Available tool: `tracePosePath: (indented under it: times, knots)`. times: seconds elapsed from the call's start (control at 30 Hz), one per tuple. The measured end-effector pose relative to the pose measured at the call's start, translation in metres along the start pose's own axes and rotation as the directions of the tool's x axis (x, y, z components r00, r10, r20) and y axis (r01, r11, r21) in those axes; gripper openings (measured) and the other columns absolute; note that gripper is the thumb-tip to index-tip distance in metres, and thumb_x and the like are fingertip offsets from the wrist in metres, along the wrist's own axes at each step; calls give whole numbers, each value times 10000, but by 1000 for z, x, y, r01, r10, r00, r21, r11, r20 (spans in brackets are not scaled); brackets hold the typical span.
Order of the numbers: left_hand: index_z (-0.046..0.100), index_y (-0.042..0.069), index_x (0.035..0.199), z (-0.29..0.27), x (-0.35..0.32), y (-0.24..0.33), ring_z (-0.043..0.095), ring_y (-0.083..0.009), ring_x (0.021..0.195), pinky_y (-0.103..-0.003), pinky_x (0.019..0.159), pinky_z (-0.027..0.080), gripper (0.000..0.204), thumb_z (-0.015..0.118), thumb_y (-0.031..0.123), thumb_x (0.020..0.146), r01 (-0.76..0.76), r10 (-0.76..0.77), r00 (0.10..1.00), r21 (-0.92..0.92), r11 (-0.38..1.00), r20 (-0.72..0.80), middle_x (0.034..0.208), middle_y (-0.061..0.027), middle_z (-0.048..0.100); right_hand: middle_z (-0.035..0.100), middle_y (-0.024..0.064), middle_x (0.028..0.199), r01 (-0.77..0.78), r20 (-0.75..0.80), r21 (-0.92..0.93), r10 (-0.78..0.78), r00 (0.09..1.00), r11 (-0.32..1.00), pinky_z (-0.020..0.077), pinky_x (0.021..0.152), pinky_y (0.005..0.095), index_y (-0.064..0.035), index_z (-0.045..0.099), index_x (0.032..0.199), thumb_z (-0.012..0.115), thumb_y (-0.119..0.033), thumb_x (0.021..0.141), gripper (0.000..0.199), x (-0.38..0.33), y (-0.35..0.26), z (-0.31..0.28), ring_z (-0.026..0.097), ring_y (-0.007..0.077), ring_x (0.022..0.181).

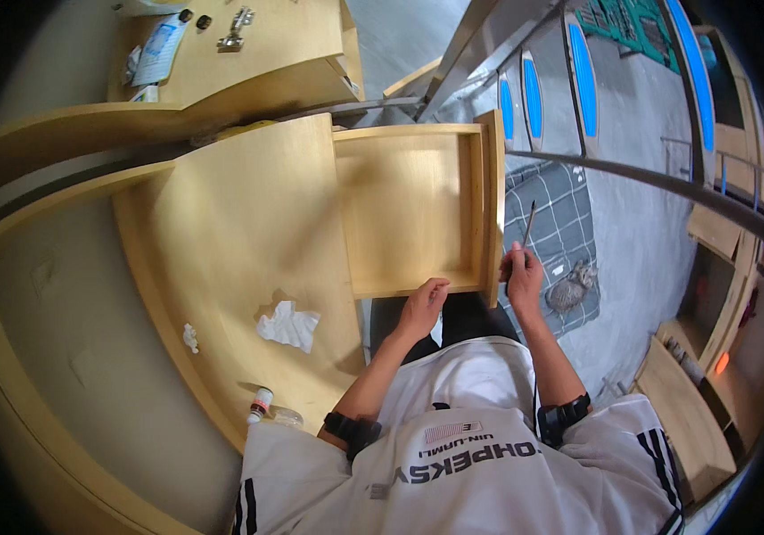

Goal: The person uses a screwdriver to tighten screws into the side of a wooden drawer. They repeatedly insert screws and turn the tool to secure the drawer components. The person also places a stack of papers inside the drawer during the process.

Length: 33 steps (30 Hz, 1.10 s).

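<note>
A pulled-out wooden drawer (409,201) extends from the pale wooden desk top (248,223) in front of me. My left hand (424,310) is at the drawer's near side wall, fingers loosely bent and nothing visible in them. Beyond the drawer's front panel (492,205), my right hand (523,275) is closed around a slim stick-like tool (529,225). Its dark pointed tip is directed away from me, and the grip end is hidden in my fingers. Whether the tool is a brush or a screwdriver I cannot tell.
On the desk lie a crumpled white tissue (289,326) and a small bottle (260,404). Another surface holds metal hinges (236,30) and a white bottle (161,49). A blue-striped metal frame (583,80) stands right. A grey furry thing (572,287), perhaps a cat, lies on a checked mat (556,223).
</note>
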<state>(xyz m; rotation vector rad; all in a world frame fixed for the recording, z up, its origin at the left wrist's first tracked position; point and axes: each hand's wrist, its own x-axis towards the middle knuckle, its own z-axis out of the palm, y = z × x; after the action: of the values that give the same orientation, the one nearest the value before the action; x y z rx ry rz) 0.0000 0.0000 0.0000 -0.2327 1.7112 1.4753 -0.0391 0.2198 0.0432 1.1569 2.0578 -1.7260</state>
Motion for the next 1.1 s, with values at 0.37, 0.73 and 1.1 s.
tracePosePath:
  times: [0.37,0.73,1.1]
  knots:
    - [518,18,1211,-84,6,24,584,-409,961,-455,812,481,335,590,179,925,-121,214,974,648,752,-67,1033,-222,582,556,25,770,-134,279,236,65,958,963,400,586,231,-37,595,871,433,-300,1023,344,-14,62,153,505,92,637]
    - [586,75,1140,-76,35,-18,587,-379,940,-453,786,478,295,655,140,861,-38,198,957,585,810,-211,1010,-147,598,644,86,735,-109,63,482,90,994,869,439,461,224,-39,547,919,413,-301,1041,318,39,111,143,543,105,499]
    - [598,69,1115,-63,59,-23,600,-356,978,-413,813,490,302,686,91,827,-79,235,928,464,882,-289,1038,-143,617,642,125,727,-33,-54,467,65,996,883,466,481,238,-33,508,890,371,-340,1049,371,54,112,132,572,137,503]
